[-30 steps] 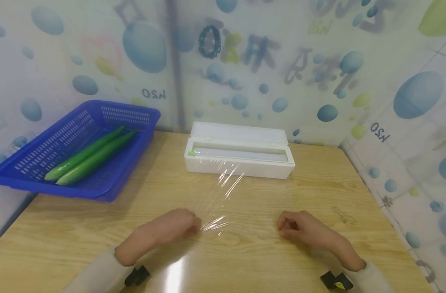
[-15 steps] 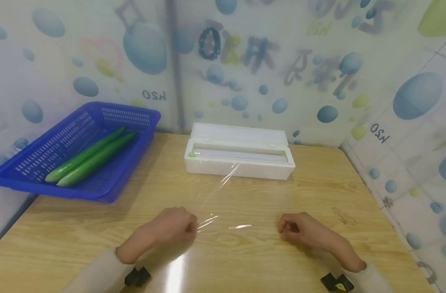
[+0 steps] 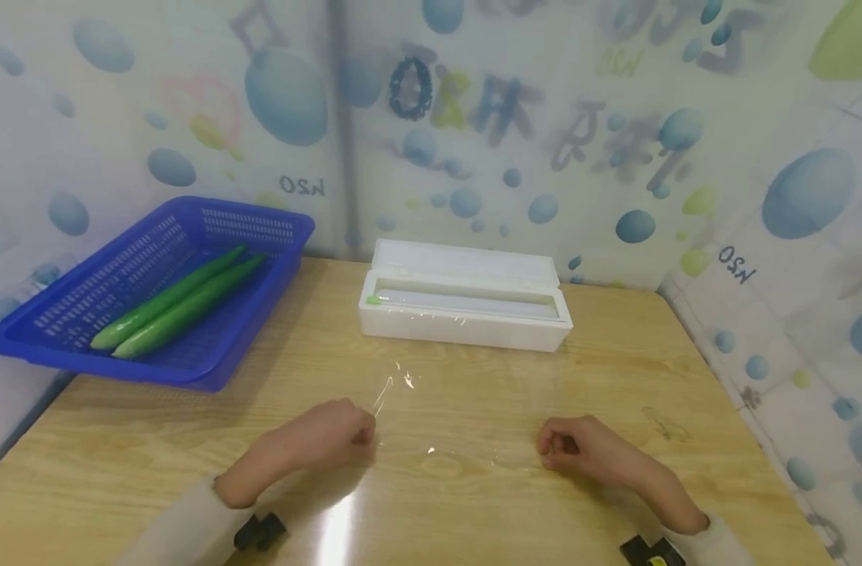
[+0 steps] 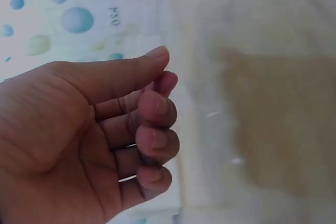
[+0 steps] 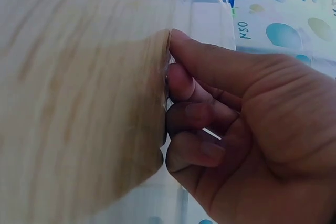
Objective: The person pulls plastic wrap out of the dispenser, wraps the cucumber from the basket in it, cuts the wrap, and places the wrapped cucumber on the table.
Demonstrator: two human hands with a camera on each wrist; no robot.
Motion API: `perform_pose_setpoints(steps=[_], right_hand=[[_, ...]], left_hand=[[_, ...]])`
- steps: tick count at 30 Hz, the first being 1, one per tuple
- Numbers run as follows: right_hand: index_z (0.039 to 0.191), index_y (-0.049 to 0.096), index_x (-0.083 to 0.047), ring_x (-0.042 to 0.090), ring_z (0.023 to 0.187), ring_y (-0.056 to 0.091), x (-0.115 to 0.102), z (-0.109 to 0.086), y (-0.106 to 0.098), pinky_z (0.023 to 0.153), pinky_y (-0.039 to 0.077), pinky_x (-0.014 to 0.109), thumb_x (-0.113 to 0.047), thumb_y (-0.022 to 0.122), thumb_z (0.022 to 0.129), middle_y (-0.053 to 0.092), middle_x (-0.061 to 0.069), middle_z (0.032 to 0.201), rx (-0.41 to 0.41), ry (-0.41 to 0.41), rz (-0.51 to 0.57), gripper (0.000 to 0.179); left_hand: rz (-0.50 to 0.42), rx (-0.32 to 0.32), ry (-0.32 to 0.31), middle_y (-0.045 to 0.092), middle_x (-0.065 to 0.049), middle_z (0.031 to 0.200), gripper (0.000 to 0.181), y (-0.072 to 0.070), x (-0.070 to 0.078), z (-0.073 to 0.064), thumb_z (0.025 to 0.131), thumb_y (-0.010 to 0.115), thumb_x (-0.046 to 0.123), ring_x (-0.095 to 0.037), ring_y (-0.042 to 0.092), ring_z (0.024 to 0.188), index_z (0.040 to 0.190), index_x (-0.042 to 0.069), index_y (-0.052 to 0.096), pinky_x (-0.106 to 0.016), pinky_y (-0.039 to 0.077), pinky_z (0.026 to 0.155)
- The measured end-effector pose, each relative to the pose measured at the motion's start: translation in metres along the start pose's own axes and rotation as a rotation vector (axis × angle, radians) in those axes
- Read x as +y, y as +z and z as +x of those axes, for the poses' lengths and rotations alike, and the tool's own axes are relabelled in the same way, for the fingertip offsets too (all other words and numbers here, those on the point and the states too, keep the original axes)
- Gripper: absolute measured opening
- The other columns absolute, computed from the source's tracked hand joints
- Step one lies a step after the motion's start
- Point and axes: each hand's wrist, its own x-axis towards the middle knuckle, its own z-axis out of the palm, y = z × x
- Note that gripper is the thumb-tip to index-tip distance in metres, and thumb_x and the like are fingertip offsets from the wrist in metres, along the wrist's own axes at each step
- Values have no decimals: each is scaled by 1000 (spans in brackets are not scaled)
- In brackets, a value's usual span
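Observation:
A sheet of clear cling film (image 3: 409, 380) stretches from a long white dispenser box (image 3: 466, 333) toward the front of the table. My left hand (image 3: 325, 435) pinches the film's left front corner, thumb against forefinger. At the opposite corner, my right hand (image 3: 580, 444) pinches the film with its fingers curled. The box lid (image 3: 466, 263) stands tipped back, and the film roll (image 3: 466, 301) with a green piece (image 3: 373, 300) at its left end shows inside. In the right wrist view, the film edge runs along my right fingertips (image 5: 181, 80).
To the left, a blue plastic basket (image 3: 222, 369) holds two cucumbers (image 3: 183, 306). Behind the wooden table (image 3: 445, 511) rises a wall (image 3: 509, 141) with a bubble pattern, and another wall (image 3: 820, 314) runs along the right side.
My left hand has shifted slightly left, away from the right hand, which has barely moved. The shiny creases across the film have mostly smoothed out, and it lies tauter.

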Motion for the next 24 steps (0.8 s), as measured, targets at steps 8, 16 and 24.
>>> perform_pose_setpoints(steps=[8, 16, 24], right_hand=[[90, 60, -19, -2, 61, 44, -1, 0, 1, 52, 41, 19, -20, 70, 88, 50, -16, 69, 17, -45, -14, 11], [91, 60, -19, -3, 61, 44, -1, -3, 1, 52, 41, 19, -20, 71, 87, 50, -15, 69, 21, -37, -10, 12], [92, 60, -18, -2, 61, 44, 1, -2, 2, 51, 40, 18, -18, 71, 87, 51, -13, 69, 21, -46, -4, 12]], left_hand=[[63, 215, -146, 55, 11, 65, 14, -56, -1, -18, 89, 68, 23, -4, 47, 56, 78, 14, 63, -25, 44, 51], [155, 496, -329, 66, -4, 82, 20, -130, -17, -39, 93, 64, 26, -22, 60, 75, 95, 6, 67, -43, 48, 66], [280, 519, -517, 66, -19, 95, 34, -176, -59, -45, 92, 61, 36, -39, 61, 79, 102, 4, 65, -53, 46, 56]])
